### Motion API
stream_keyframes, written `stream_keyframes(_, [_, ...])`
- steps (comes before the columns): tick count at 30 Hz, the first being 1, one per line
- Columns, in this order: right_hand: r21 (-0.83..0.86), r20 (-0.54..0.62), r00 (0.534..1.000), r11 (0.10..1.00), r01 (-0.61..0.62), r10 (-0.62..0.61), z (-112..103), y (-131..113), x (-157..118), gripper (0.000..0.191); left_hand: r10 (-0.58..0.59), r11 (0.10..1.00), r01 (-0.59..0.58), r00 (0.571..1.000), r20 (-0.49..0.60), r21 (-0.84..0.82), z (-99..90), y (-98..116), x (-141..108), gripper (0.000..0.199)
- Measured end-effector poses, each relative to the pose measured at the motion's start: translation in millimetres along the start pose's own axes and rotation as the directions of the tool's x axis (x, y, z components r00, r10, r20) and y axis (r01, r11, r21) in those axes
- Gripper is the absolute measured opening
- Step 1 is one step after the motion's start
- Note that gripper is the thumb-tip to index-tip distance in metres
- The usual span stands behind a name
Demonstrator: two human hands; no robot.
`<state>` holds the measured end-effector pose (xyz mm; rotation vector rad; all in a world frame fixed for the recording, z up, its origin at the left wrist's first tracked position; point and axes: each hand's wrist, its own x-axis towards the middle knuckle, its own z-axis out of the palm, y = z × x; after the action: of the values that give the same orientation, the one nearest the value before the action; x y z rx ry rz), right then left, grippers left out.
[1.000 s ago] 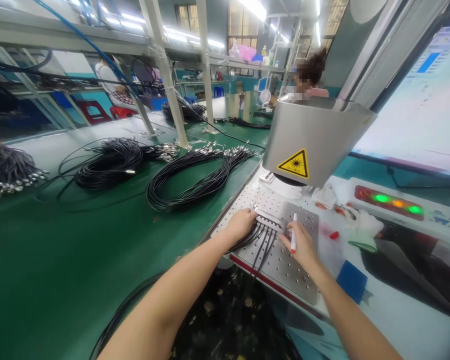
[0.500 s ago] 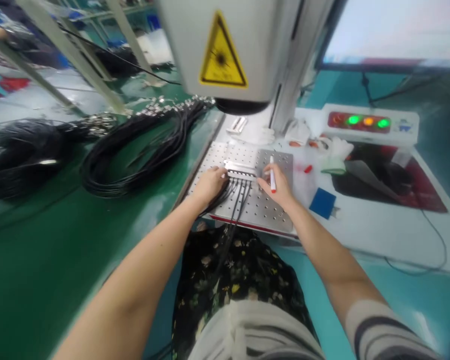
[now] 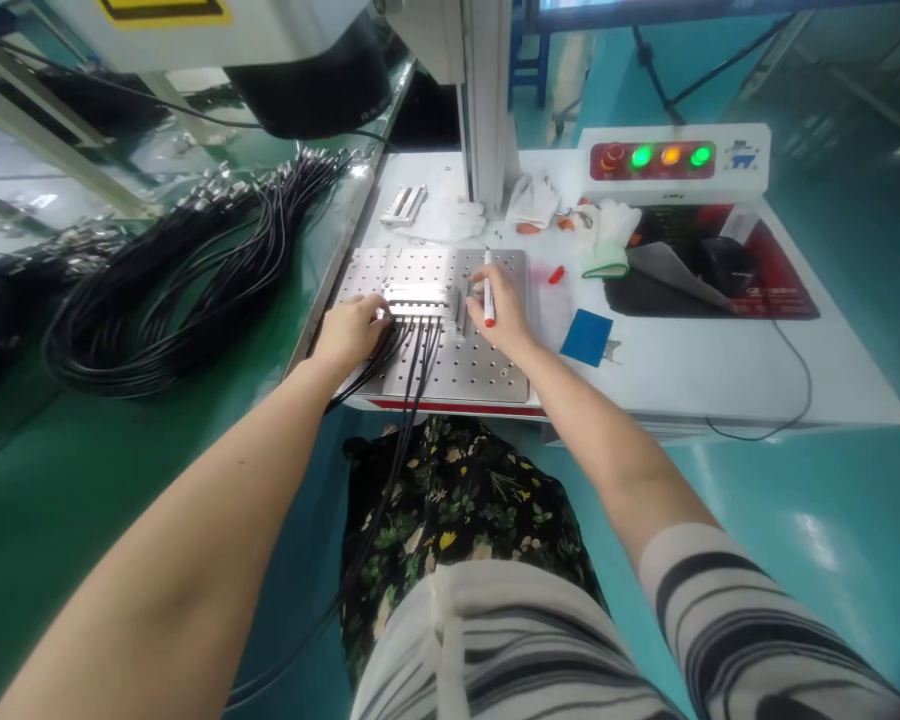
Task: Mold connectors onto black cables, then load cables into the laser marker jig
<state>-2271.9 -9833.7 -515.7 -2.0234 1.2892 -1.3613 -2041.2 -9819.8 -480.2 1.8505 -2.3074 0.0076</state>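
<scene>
A metal fixture (image 3: 418,297) with a slotted front edge lies on the perforated metal plate (image 3: 487,372). Several black cables (image 3: 422,350) run from its slots toward me and hang over the table edge. My left hand (image 3: 351,330) is curled at the fixture's left end, over the outermost cables; what its fingertips pinch is hidden. At the right end, my right hand (image 3: 501,308) holds a white marker pen (image 3: 488,285) with a red end, upright between the fingers. Its thumb and fingertips are close to the fixture's end; contact is unclear.
Above the plate hangs a machine head (image 3: 307,85) on a column (image 3: 486,130). Coiled black cables (image 3: 157,330) lie left. Rightward are work gloves (image 3: 604,235), a blue card (image 3: 587,337), a red cap (image 3: 556,274), a button panel (image 3: 652,160) and a mouse (image 3: 726,263).
My view has shifted, so the bench appears farther left and higher, with the machine head moved up-left. Both hands stay at the fixture's ends, and the marker pen stays in my right hand.
</scene>
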Motion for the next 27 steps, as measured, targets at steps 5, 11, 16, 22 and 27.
stream_keyframes(5, [0.014, 0.042, 0.999, 1.0, -0.014, 0.014, -7, -1, -1, 0.026, 0.011, 1.0, -0.011, 1.0, -0.002, 0.003, 0.8, 0, 0, 0.021])
stream_keyframes(11, [0.024, 0.026, 0.999, 0.999, -0.033, 0.032, -12, 2, 0, 0.026, 0.032, 0.999, -0.032, 0.999, 0.012, 0.008, 3.3, -5, 2, 0.022])
stream_keyframes(16, [0.026, 0.028, 1.0, 1.0, -0.016, 0.015, -11, 2, 0, 0.025, 0.016, 1.0, -0.016, 1.0, -0.027, -0.006, 3.9, -3, -1, 0.021])
stream_keyframes(22, [0.029, 0.03, 0.996, 0.996, -0.083, 0.082, -11, 1, 1, 0.023, 0.018, 1.0, -0.019, 0.999, -0.04, -0.023, 5.9, -3, -2, 0.02])
stream_keyframes(27, [0.075, -0.02, 0.996, 0.993, -0.088, 0.09, -14, -5, 2, 0.011, 0.014, 0.999, -0.016, 0.999, -0.044, -0.031, 4.4, -4, -2, 0.02])
